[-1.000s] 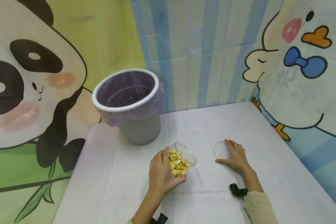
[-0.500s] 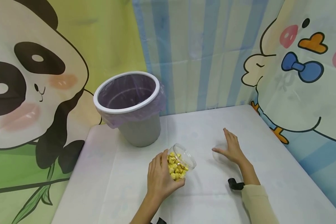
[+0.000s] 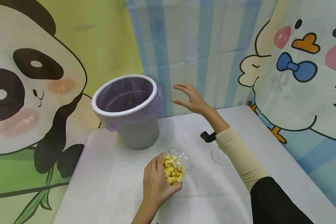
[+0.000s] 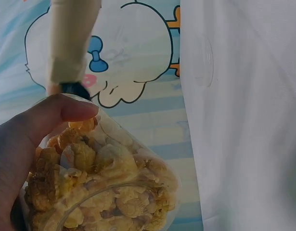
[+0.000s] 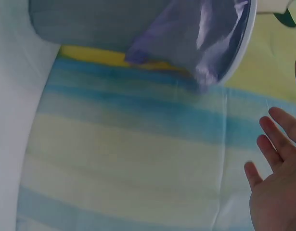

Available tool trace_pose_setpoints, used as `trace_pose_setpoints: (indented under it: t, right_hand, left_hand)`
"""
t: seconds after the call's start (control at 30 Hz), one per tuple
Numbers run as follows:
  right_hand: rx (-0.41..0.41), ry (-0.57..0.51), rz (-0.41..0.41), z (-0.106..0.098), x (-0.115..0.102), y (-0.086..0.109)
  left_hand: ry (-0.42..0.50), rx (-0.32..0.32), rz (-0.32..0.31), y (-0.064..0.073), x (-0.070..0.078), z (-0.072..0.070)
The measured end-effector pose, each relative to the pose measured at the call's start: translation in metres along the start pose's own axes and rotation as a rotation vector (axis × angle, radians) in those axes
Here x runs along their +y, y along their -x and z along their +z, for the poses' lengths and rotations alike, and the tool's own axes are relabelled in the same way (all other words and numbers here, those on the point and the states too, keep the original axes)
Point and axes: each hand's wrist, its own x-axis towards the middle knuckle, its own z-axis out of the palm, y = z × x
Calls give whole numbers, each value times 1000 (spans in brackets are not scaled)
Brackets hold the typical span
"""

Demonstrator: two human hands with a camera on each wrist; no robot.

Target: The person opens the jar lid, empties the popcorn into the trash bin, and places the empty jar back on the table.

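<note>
My left hand (image 3: 157, 185) grips a clear plastic jar of yellow popcorn (image 3: 172, 169), tilted with its open mouth toward the upper right. In the left wrist view the thumb lies across the side of the jar (image 4: 114, 178). My right hand (image 3: 192, 99) is raised in the air with nothing in it, fingers extended and thumb apart, to the right of the grey bin (image 3: 140, 133). In the right wrist view the fingers of the right hand (image 5: 277, 187) are spread near the right edge. A round clear lid (image 3: 220, 156) lies on the table below the right forearm.
The bin has a white rim (image 3: 120, 112) and a purple plastic liner (image 3: 128, 120). It stands at the back left of the white-covered table (image 3: 123, 193). Printed curtains (image 3: 182, 56) hang close behind the table and along both sides.
My right hand has left the lid and moved up and left toward the bin, rising above the table. The lid stays on the table. The left hand keeps its hold on the jar.
</note>
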Motion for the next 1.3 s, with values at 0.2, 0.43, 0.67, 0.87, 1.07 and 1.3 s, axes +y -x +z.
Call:
trace_pose_setpoints:
  t: [0.2,0.43,0.67,0.87,1.07,1.3]
  right_hand:
    - [-116,32,66,18,-14,-49]
    - [-216,-45,150,45,-18,-72]
    - [-254,-61,199,57,-19,-73]
    - [-238,-99,197,57,-19,-72]
    - [-239,-128,197,57,-18,-72]
    - [-234,-160,186,60,-18,-72]
  left_hand:
    - [7,-1,15,0,1,-1]
    - [2,-12,0,3,1,-2]
    - [15,-3,2,4,-1,-3]
    - [13,12,15,2,-4,-4]
    - [8,39,31,-2,-8,-8]
    - [-34,112,48,-17,-21,-23]
